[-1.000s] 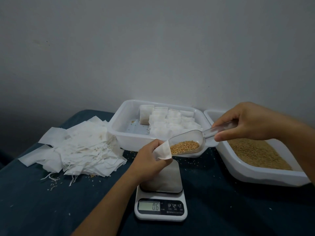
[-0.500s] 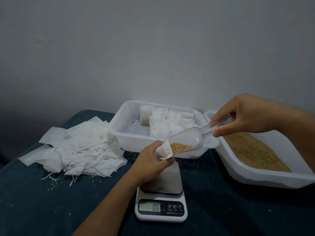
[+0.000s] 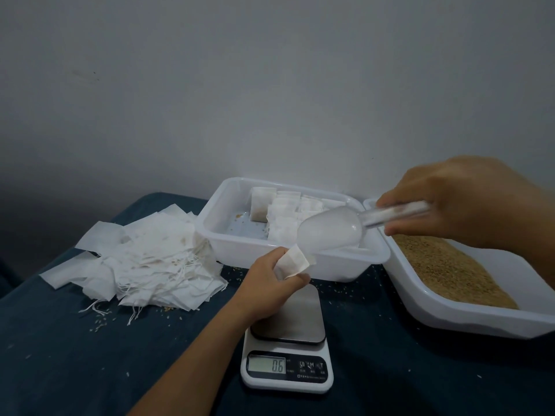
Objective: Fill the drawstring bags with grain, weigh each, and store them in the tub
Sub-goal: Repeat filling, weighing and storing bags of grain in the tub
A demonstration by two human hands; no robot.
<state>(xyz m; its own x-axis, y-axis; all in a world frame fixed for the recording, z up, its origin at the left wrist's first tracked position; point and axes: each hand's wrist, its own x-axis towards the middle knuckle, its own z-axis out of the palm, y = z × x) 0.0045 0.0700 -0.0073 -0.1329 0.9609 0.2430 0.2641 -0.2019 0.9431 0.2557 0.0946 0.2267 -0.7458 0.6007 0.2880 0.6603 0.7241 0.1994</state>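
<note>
**Scoop tipped into the bag — filling step under way**

On the far left of the dark cloth, a heap of empty drawstring bags (image 3: 144, 259) is lying loose, strings trailing toward the near edge. Just right of it the white tub (image 3: 288, 262) is sitting against the wall, with filled bags (image 3: 282, 214) standing in rows inside it and part of its floor showing bare.

In front of the tub, the left hand (image 3: 271, 283) is curling round one bag (image 3: 292, 261), pinching it so its mouth is facing up and to the right. It is hovering above the scale (image 3: 286, 349), whose plate carries nothing and whose display is reading 0.6.

The clear scoop (image 3: 330, 232) is tilting steeply, lip down at the bag's mouth — no grain is showing in its bowl, so I judge the pour to be finishing. The right hand (image 3: 459, 202) is gripping the scoop's handle, fingers wrapped round it. Beyond it, the grain tray (image 3: 468, 316) is lying well stocked.

Next, I would guess, the bag needs closing and setting on the plate; how full it is I cannot tell from here.
</note>
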